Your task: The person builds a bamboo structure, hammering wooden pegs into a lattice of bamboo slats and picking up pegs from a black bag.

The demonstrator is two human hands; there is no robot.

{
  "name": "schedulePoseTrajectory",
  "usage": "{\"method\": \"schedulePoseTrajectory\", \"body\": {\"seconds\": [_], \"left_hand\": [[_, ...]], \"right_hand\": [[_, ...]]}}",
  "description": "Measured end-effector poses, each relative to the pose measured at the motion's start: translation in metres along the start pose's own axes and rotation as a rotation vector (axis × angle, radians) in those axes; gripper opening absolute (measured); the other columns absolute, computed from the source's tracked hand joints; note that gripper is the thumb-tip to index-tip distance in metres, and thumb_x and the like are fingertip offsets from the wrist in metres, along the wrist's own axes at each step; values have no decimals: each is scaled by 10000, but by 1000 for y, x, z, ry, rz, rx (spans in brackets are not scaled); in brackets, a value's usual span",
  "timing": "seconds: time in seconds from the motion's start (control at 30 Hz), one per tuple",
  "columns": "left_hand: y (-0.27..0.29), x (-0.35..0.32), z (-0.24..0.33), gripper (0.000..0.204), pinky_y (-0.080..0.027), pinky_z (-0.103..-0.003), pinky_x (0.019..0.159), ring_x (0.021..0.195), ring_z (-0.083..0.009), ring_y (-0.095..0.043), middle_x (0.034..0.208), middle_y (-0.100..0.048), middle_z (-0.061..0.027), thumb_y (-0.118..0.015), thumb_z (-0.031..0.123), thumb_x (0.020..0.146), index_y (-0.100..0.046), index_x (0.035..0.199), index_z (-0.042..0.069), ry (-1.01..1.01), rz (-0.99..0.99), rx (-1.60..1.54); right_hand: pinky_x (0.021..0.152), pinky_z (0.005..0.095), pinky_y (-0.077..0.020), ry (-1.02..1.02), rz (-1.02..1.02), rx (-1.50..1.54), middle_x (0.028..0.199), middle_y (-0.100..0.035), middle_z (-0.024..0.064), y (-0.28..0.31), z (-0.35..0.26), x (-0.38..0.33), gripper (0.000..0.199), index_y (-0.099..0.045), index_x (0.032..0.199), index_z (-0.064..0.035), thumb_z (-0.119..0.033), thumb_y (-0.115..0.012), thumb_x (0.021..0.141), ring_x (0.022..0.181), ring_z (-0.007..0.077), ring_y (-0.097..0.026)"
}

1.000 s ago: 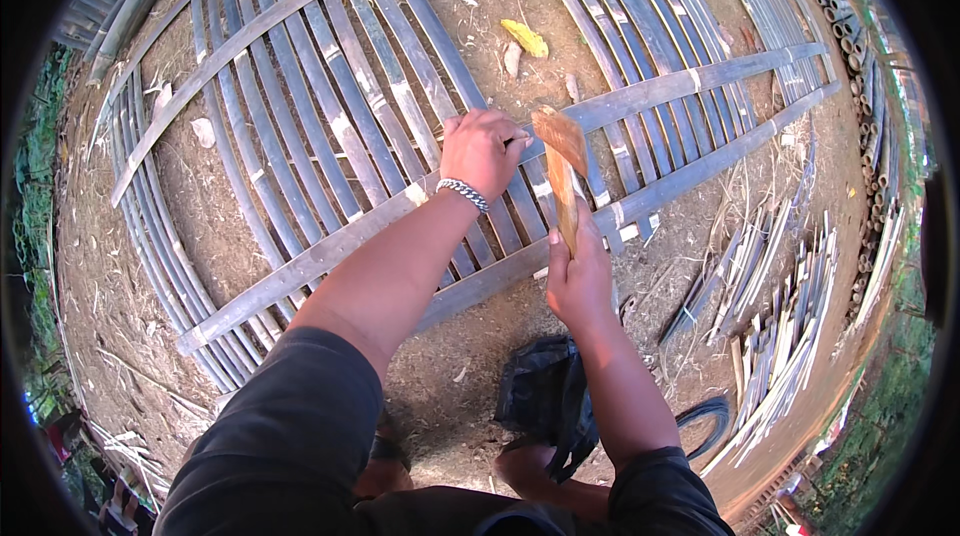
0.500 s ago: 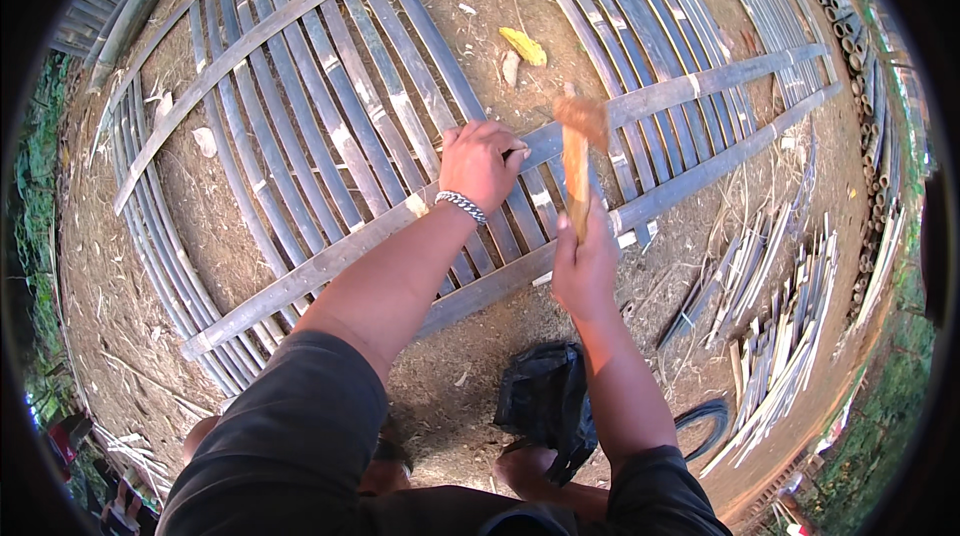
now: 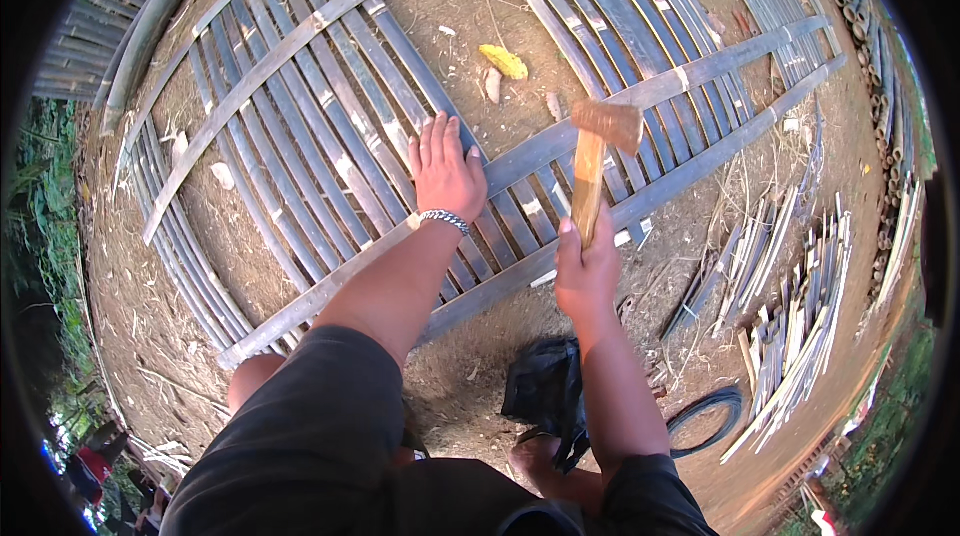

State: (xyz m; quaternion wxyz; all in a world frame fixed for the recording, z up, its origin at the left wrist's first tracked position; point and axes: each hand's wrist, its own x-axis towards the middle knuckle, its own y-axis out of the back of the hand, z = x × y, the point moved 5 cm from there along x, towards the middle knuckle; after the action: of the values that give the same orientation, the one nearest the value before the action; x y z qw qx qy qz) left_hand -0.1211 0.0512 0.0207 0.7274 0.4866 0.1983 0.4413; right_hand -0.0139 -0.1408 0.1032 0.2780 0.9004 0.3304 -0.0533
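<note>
1. The right hand (image 3: 588,271) has its grip closed round the lower end of a wooden-handled hammer (image 3: 595,161), which stands raised with its rusty head above the long bamboo crosspiece (image 3: 640,96).
2. The left hand (image 3: 445,171) lies flat, fingers spread and holding nothing, pressing on the bamboo slat panel (image 3: 300,136) that rests on the dirt ground (image 3: 470,386).
3. The hammer head sits near the left hand, to its right, with only a few slats between them.
4. Risk, as I judge it: a blow that lands off line could catch the left fingers, because they rest close to the strike zone.
5. A glancing hit may split a thin slat or make the panel jump, since only one palm pins it.
6. Loose cut bamboo strips (image 3: 790,326) and a black bag (image 3: 545,386) lie near the person's feet and could trip them.
</note>
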Motion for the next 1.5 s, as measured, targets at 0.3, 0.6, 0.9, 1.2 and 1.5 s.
{"method": "schedulePoseTrajectory", "body": {"seconds": [0.3,0.6,0.9,1.2,1.5], "left_hand": [[-6,6,11,611,-200,-586,1249,1528,-454,-262,1624,-307,-267,-561,196,957,-435,1531,28,39,-183,104],[-2,10,10,585,-228,-591,1238,1510,-470,-290,1607,-324,-274,-578,127,939,-477,1509,50,31,-184,61],[-2,7,2,599,-224,-589,1247,1529,-435,-278,1608,-330,-254,-570,103,926,-468,1515,70,51,-167,31],[-3,3,1,609,-218,-595,1250,1534,-401,-282,1617,-334,-224,-577,111,907,-481,1508,86,37,-194,43],[-3,5,10,503,-223,-630,1236,1532,-388,-292,1628,-332,-197,-585,108,910,-578,1411,148,-2,-216,30]], "right_hand": [[920,521,-542,127,-264,-225,1295,-628,315,11,6,15,542,-424,1505,18,-192,-583,1032,1139,477,-652],[753,492,-571,266,-440,-441,1140,-673,259,13,17,-2,533,-452,1491,11,-129,-614,1003,956,442,-691],[752,511,-558,236,-457,-293,1052,-676,270,8,18,-11,479,-479,1431,63,-98,-597,996,910,466,-687],[820,461,-552,263,-333,-454,1159,-659,294,5,22,-8,389,-515,1340,79,-97,-610,1006,975,473,-679],[880,515,-553,107,-328,-474,1174,-674,305,3,23,-4,381,-588,1352,37,-128,-580,1009,1054,498,-673]]}}
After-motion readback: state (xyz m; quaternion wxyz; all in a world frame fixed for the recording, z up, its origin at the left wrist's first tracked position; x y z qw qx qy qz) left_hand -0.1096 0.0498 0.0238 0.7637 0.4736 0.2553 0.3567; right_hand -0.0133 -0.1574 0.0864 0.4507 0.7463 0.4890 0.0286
